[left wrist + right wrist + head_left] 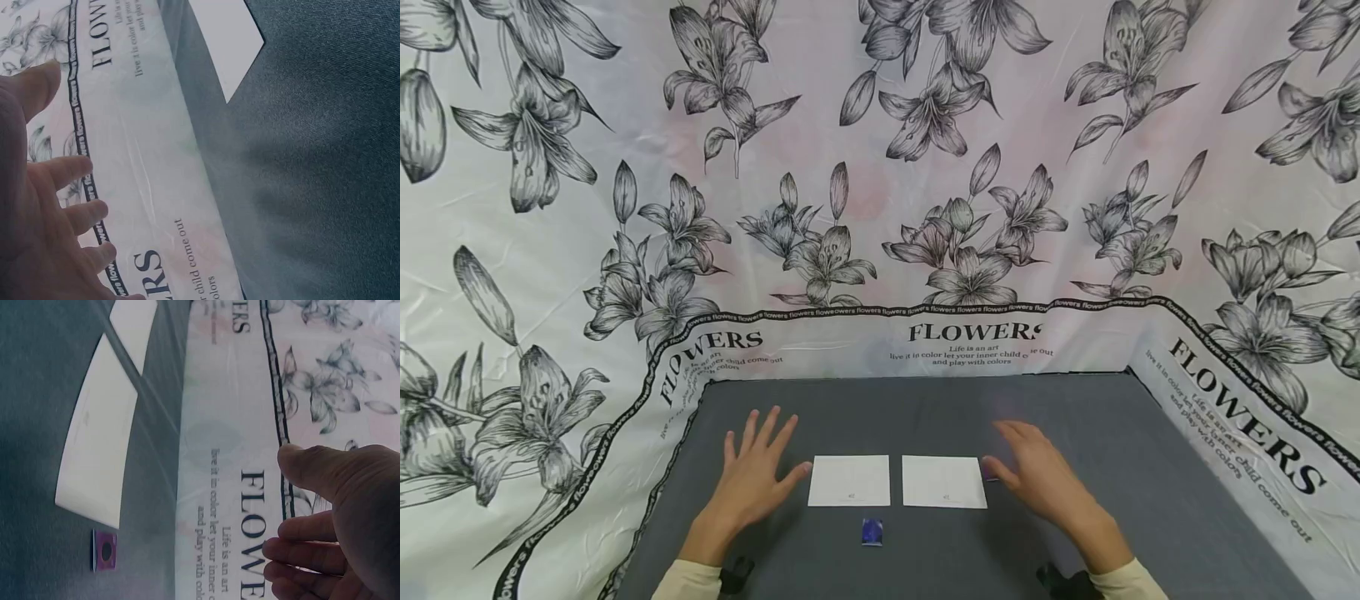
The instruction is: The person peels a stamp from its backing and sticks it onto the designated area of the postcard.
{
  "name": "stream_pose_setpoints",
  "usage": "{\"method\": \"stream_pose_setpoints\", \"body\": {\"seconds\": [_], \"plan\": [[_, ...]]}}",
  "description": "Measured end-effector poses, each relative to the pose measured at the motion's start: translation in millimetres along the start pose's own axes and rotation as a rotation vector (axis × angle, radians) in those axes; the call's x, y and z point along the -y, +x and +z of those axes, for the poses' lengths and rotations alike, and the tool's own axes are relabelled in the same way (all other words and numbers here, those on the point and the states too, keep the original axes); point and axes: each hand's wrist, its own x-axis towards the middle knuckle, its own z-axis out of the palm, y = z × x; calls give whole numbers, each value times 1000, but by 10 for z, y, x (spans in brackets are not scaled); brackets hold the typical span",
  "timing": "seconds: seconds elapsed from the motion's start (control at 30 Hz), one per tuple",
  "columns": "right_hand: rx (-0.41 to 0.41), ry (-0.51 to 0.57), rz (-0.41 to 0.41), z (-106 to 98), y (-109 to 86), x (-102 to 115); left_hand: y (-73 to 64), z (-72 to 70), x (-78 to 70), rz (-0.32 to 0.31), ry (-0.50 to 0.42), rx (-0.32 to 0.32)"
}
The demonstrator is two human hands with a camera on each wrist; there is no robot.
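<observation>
Two white rectangular cards lie side by side on the grey table, a left card (848,481) and a right card (943,482). My left hand (751,482) is held with fingers spread, its thumb tip near the left card's outer edge; it holds nothing. My right hand (1051,477) hovers beyond the right card's outer edge, fingers extended and nothing in them. A small blue packet (872,532) lies in front of the cards. Next to the right card, a small purple packet with a dark round mark (105,550) is mostly hidden by the right hand in the head view.
The grey table (925,417) ends at the back against a white curtain (820,350) printed with black flowers and lettering. This cloth also flanks the table on both sides. A dark strap (736,575) shows at the left wrist.
</observation>
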Motion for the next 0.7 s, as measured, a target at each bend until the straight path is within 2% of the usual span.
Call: {"method": "stream_pose_setpoints", "body": {"seconds": [0.27,0.43,0.7], "plan": [[-22,53,-41,119,36,175,63,59,-5,10,-19,51],[-31,51,-75,192,64,283,109,107,-23,30,-45,75],[22,56,-88,298,89,375,115,146,-9,21,-72,127]]}}
